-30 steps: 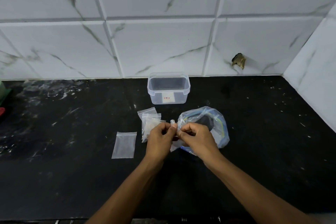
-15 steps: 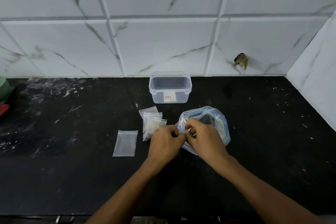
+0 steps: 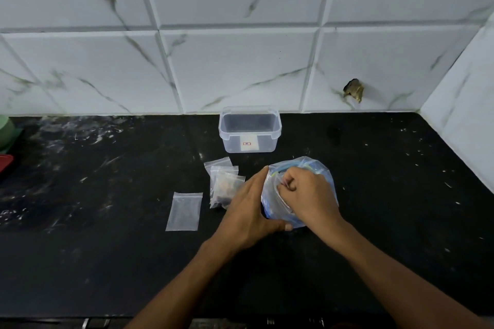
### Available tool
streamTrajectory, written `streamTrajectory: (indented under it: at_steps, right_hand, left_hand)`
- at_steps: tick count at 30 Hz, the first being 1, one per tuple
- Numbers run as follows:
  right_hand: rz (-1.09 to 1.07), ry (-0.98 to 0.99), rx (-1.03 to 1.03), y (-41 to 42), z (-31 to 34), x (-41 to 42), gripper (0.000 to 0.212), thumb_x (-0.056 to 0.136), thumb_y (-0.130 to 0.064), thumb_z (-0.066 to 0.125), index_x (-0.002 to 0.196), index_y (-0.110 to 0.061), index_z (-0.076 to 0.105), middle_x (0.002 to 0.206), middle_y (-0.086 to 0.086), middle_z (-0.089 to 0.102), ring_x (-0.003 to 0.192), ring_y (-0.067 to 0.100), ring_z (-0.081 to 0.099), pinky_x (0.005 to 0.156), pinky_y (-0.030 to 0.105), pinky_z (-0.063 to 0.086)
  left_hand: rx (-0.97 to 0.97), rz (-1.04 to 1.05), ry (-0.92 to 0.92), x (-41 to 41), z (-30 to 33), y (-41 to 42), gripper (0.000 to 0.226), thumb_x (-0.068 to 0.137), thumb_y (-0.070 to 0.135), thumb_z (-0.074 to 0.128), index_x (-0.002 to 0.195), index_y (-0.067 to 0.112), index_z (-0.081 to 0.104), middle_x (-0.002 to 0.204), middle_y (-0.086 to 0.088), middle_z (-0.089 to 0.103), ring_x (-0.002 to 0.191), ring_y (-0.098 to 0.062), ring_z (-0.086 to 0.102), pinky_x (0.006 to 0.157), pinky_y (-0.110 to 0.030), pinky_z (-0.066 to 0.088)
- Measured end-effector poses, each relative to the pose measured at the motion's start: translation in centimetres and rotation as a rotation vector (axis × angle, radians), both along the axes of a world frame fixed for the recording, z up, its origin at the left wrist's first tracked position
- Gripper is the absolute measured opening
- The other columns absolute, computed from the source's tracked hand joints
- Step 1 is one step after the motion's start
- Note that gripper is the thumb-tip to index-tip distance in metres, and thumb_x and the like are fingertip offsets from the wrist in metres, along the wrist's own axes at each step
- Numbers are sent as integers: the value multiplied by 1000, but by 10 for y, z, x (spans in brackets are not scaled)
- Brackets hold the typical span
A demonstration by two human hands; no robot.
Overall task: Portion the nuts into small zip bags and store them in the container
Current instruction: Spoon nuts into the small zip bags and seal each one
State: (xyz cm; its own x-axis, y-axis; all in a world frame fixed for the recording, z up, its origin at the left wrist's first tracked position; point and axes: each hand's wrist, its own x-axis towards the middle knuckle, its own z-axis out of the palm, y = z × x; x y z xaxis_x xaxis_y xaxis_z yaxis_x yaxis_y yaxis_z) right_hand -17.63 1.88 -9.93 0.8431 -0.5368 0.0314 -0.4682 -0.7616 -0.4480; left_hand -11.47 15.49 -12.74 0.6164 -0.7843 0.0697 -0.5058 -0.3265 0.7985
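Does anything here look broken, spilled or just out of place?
One thing: the wall tile has a ragged, chipped hole just above the black counter. The counter also shows pale smears and flecks. No nuts look spilled, and the container stands upright.

A home kitchen, seen from above a work surface. A black stone countertop [image 3: 107, 248], scuffed with pale streaks and specks, fills the lower half of the frame. Behind it, across the top, runs a wall of large white tiles [image 3: 235, 69] with grey marble veining and dark grout lines; a second tiled wall [image 3: 465, 120] meets it at the right, forming a corner. A small chipped hole [image 3: 354, 89] breaks one tile at centre right. A clear plastic food container [image 3: 250, 139] stands open near the back wall at centre. At the far left edge, parts of a green dish [image 3: 4, 131] and a red item [image 3: 4, 165] show.
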Motion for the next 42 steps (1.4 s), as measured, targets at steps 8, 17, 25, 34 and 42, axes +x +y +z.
streamTrajectory:
  at_steps: [8,17,25,34,42]
  right_hand:
    - [40,-26,67,1,0,-2,15,91,-31,60,102,-24,53,72,-9,52,81,13,57,77,29,47]
    - [299,-151,123,-2,11,-8,10,87,-17,63,85,-26,62,102,-12,57,86,4,59,76,16,48]
    - [314,54,103,-4,17,-7,20,94,-19,55,106,-20,72,99,-2,70,89,8,62,88,23,48]
    - [335,57,27,-3,24,-9,22,94,-17,52,100,-19,73,102,-1,69,92,9,61,88,26,50]
    - [252,-42,249,-10,28,-11,21,96,-21,48,91,-16,68,76,-6,65,69,3,60,65,15,49]
  left_hand:
    - [53,76,-86,3,-4,-6,80,74,47,79,141,26,39,141,7,47,129,-6,42,110,-25,33]
    - [-64,127,76,6,-11,-1,77,67,56,76,133,32,44,130,13,55,121,-4,52,102,-38,48]
    - [-71,98,127,6,-13,-1,86,61,57,80,134,39,37,134,17,48,123,-7,51,98,-41,52]
    - [-99,142,16,4,-13,-3,71,65,56,73,127,35,45,122,15,52,112,-3,53,89,-38,56]
    - [-121,176,138,6,-16,-2,65,70,53,75,126,38,48,120,17,56,112,-2,55,91,-34,55]
